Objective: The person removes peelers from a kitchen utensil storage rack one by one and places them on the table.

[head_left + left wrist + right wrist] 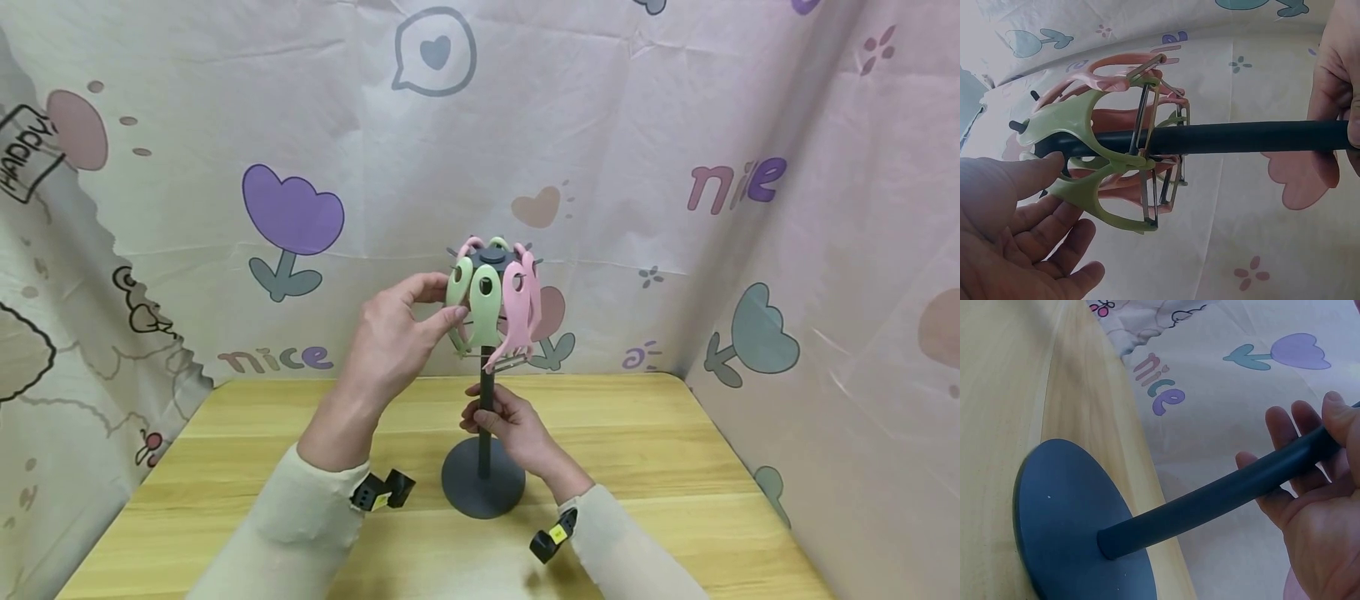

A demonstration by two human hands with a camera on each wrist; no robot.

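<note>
A dark rotating-style stand point(472, 497) with a round base and upright post bears several Y-shaped peelers on hooks around its top. My left hand point(393, 337) pinches the handle of a green peeler point(455, 293) on the stand's left side, thumb in front and fingers behind. Beside it hangs another green peeler point(486, 318), then a pink peeler point(516, 310) on the right. In the left wrist view, the blades of the peelers point(1145, 119) surround the post. Lower down, my right hand point(521, 429) holds the post point(1191, 506), thumb and fingers around it.
The stand's base point(1072, 506) rests on a wooden table point(630, 467). A patterned cloth point(600, 100) hangs behind the table and along both sides. Small black wrist cameras point(382, 492) are strapped over both sleeves.
</note>
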